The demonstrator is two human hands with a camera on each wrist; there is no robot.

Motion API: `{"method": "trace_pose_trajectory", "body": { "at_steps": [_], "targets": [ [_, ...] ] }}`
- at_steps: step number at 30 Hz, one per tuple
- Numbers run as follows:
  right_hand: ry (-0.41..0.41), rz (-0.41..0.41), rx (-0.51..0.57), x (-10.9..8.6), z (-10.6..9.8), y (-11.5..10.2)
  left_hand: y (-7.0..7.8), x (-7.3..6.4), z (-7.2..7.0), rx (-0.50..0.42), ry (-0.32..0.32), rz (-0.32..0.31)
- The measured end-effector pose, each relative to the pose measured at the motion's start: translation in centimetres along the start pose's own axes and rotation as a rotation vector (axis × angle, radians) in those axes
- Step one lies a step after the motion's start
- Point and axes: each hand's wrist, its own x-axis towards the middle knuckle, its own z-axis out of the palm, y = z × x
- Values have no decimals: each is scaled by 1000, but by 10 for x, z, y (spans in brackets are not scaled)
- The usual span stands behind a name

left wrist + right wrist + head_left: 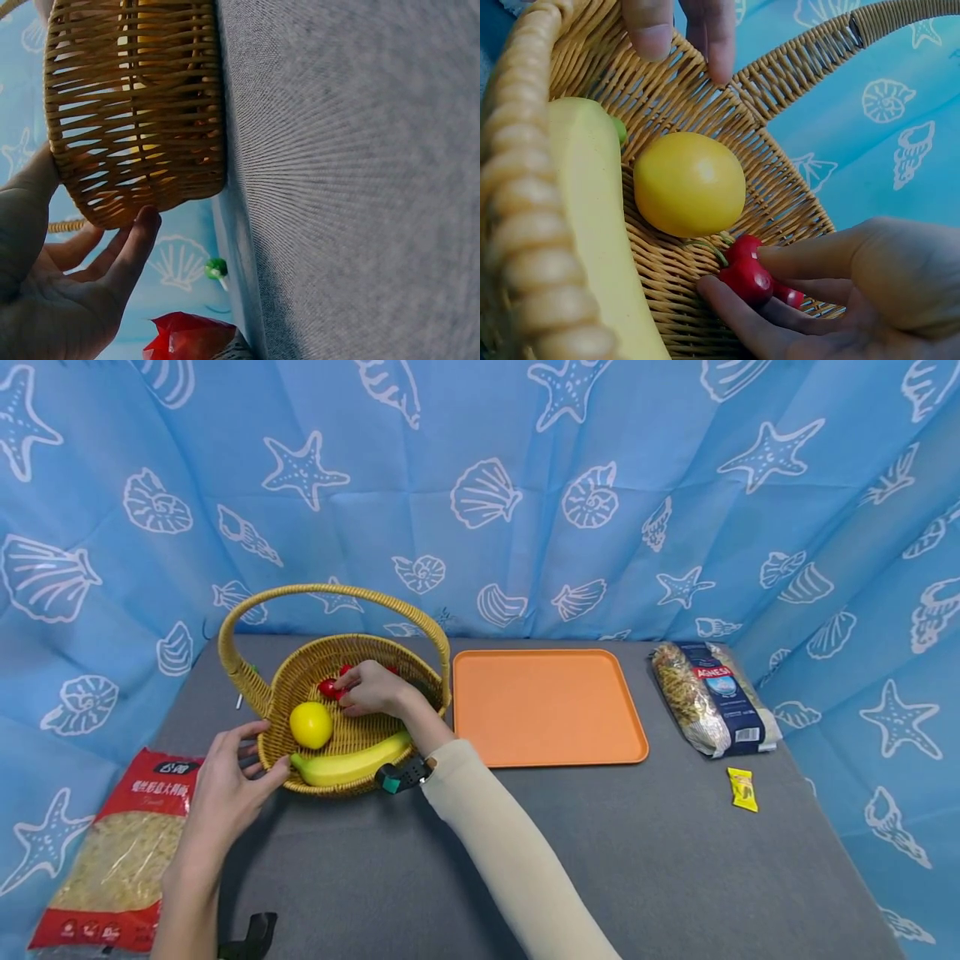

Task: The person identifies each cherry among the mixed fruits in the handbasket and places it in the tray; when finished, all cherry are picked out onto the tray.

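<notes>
A wicker basket [352, 647] with a tall arched handle stands on the table. Inside it lie a yellow lemon-like fruit [311, 725] and a banana [352, 766] along the near side. My right hand [375, 687] reaches into the basket and pinches red cherries [744, 274] with a green stem between thumb and fingers. At the left rim, my left hand [232, 785] grips the basket, thumb at the near side and fingers round the outer wall, as the wicker wall [135, 112] shows in the left wrist view. More red fruit behind the right hand is partly hidden.
Right of the basket lies an orange tray [547, 710]. Farther right are an Agnesi pasta bag [716, 697] and a small yellow packet [742, 789]. A red pasta bag [120, 852] lies left of my left arm. A green lollipop [216, 268] is behind the basket's left side.
</notes>
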Motion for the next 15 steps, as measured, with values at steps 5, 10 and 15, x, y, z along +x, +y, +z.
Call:
{"method": "trace_pose_trajectory", "body": {
  "at_steps": [5,10,15],
  "targets": [
    [37,-57,-92,-3,-2,3,0,1,0,-1,2,6],
    [77,-98,-16,-6,1,5,0,1,1,-1,5,-5],
    [114,-145,20,-15,1,5,1,0,1,-3,8,-9]
  ]
}}
